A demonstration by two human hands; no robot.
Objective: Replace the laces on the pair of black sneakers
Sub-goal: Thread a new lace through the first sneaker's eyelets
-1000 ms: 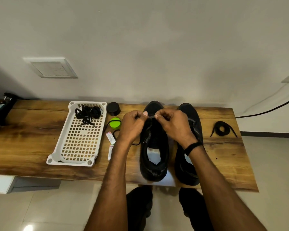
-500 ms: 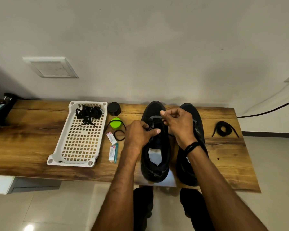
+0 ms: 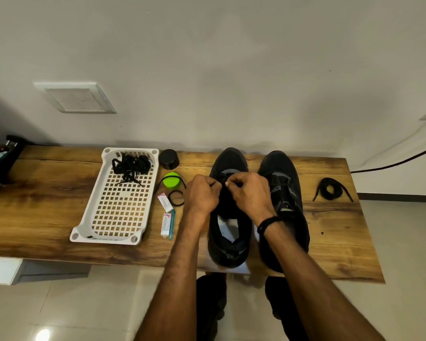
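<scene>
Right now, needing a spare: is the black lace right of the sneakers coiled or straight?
Coiled: the black lace lies in a loose ring on the wooden table, both ends trailing out.

On my feed, the left hand (image 3: 202, 194) and right hand (image 3: 251, 193) meet over the black sneaker (image 3: 229, 232) at 12 o'clock, with fingers (image 3: 231, 180) curled and pinching at its eyelets. The second sneaker (image 3: 287, 193) stands just beside it at 1 o'clock. A coiled lace (image 3: 330, 189) lies at 3, and a white basket (image 3: 103, 239) at 9 on the worktop (image 3: 47, 205).
</scene>
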